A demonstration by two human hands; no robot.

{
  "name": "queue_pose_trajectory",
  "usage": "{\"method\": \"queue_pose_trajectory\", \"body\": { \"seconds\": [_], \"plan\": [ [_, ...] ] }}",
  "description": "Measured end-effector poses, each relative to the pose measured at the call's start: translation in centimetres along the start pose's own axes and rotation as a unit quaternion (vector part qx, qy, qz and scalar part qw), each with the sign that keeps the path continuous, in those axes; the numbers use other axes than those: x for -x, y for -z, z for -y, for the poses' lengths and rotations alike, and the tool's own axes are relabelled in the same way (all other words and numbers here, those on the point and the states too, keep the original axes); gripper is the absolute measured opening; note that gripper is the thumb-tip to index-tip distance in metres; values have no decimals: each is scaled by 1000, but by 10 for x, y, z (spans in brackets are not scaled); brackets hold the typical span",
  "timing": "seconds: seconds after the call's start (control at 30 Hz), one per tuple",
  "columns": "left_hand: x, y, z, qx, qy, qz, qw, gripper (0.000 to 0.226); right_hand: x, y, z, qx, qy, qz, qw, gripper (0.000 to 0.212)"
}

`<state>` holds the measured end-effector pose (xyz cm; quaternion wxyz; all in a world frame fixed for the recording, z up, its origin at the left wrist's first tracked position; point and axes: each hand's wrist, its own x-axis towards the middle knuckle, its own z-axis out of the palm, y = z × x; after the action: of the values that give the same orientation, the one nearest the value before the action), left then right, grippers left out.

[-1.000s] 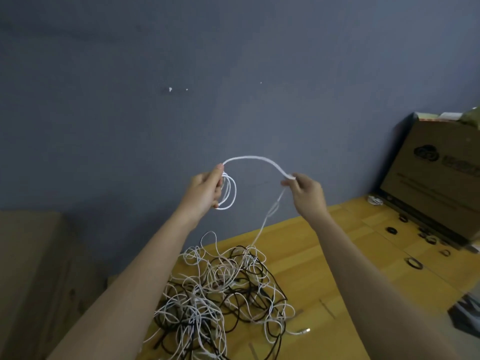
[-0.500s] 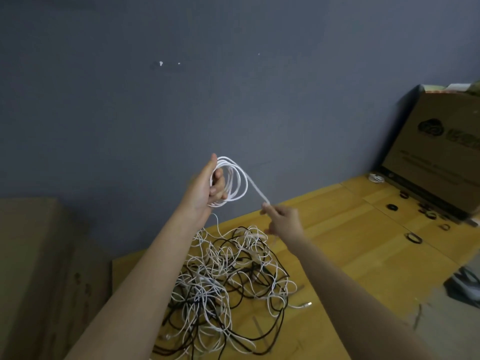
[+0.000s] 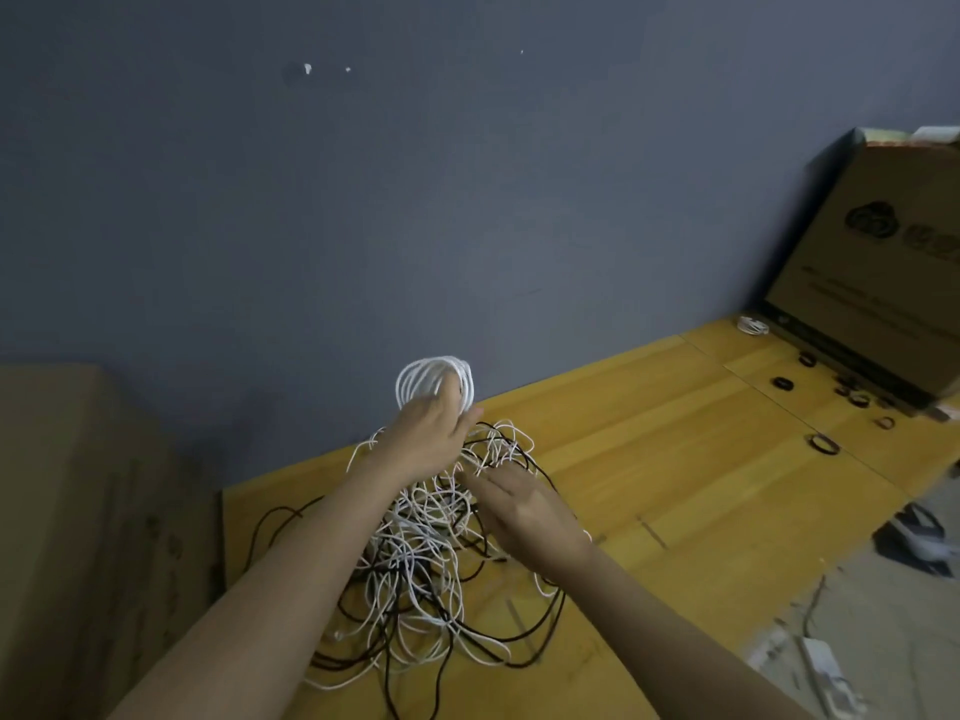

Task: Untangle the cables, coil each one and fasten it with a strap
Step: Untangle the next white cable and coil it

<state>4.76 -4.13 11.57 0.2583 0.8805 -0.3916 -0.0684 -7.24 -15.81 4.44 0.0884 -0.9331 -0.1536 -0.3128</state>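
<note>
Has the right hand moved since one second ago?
Yes. The right hand went down from wall height to the cable pile on the wooden floor.

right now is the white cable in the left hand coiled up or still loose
Coiled. The left hand grips the white cable as a stack of neat round loops above the tangled pile. No strap shows on it.

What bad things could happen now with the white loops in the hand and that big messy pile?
1. The white coil in the left hand has no strap on it yet, so its loops could spring apart if the grip loosens.
2. The right hand is low over the tangle of white and black cables; pulling there could tighten knots.
3. The black straps lie far right, an awkward reach while holding the coil.
</note>
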Motion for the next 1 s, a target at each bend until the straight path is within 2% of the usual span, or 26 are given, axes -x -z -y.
{"method": "queue_pose_trajectory", "body": {
  "seconds": [0.07,0.17,0.23,0.3,0.33,0.43,0.5,0.6,0.7,0.77,0.87,0.93,1.0],
  "plan": [
    [6,-5,8,-41,0,73,996,45,0,9,-9,-35,-33,-30,998,36],
    [10,-13,12,-16,-14,110,994,54,2,18,-21,-145,-188,-76,968,38],
    [11,-13,8,-14,-5,136,991,57,4,25,-24,-230,-282,-62,929,55],
    [10,-11,10,-29,-4,130,991,51,9,30,-30,-260,-340,-31,903,60],
    [9,-10,14,-30,-4,108,994,49,11,32,-32,-259,-355,-4,898,53],
    [8,-4,19,-14,1,11,1000,40,19,31,-41,-196,-390,87,896,7],
    [6,-4,16,-24,-1,-44,999,41,21,27,-43,-169,-394,121,895,28],
    [3,-5,7,-2,8,-128,992,40,9,31,-31,-304,-415,148,845,27],
    [-4,4,0,41,52,-184,981,38,3,28,-21,-406,-405,107,812,36],
    [-9,12,1,76,86,-197,974,41,4,28,-21,-444,-414,56,793,31],
    [-14,18,5,95,116,-204,968,41,4,31,-26,-422,-411,10,808,18],
    [-18,25,11,174,147,-242,943,32,7,31,-34,-395,-424,-13,815,14],
    [-20,41,21,260,180,-303,899,25,20,32,-47,-362,-461,-49,809,14]
  ]
}}
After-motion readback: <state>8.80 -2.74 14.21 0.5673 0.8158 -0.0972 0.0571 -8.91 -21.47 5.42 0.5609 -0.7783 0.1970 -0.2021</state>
